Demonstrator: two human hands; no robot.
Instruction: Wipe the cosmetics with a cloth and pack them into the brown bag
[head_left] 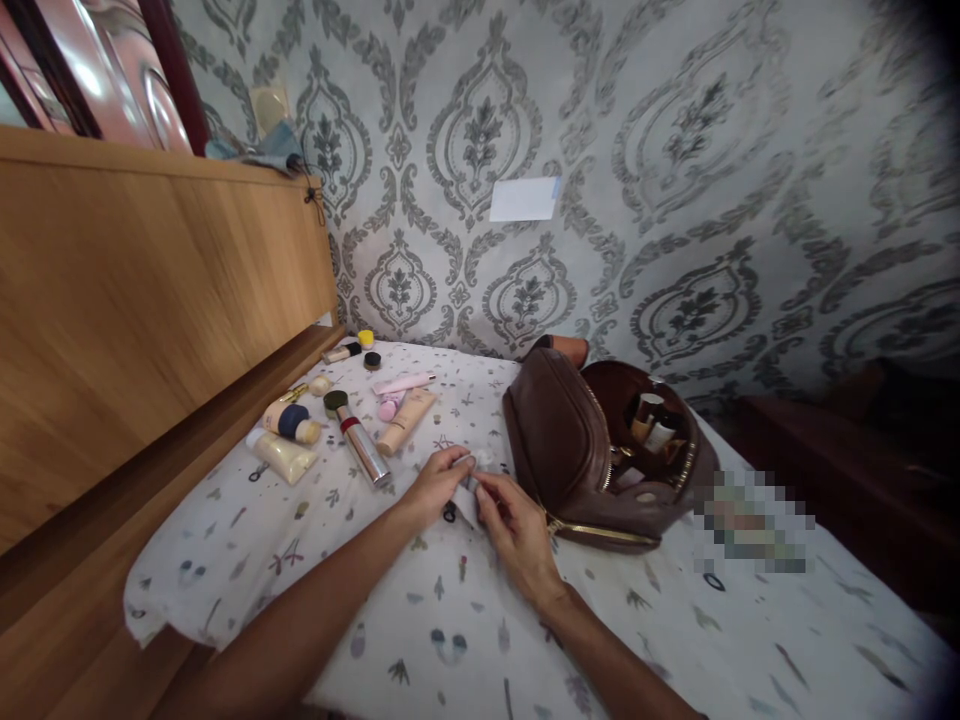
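Brown leather forms the open bag (559,435) to the right of your hands, its gold zip parted and several small containers (660,437) showing inside. Your left hand (435,487) is closed at the fingertips, thumb and forefinger pinching a small pale item (466,480) low over the white patterned cloth (420,640). That item lies right between your two hands, at the very ends of the left fingers, with the right hand (517,535) reaching it from the other side. Your right thumb and forefinger are drawn close together at its near right edge; you cannot tell whether they pinch it or only touch it, and the item is too small and blurred to name. Beyond your left hand, a silver tube with a red band (364,450) lies slanted on the cloth, just beside a dark green round piece (335,402). To the right of the silver tube you have a beige tube (407,422), with a pink tube (403,383) behind it. Farther left lie a cream tube (281,455) and a navy-banded container (286,421), near each other. Toward the wallpapered wall (480,250), a yellow-topped piece (366,339) and a small dark round piece (373,361) sit close together, well apart from your fingers.
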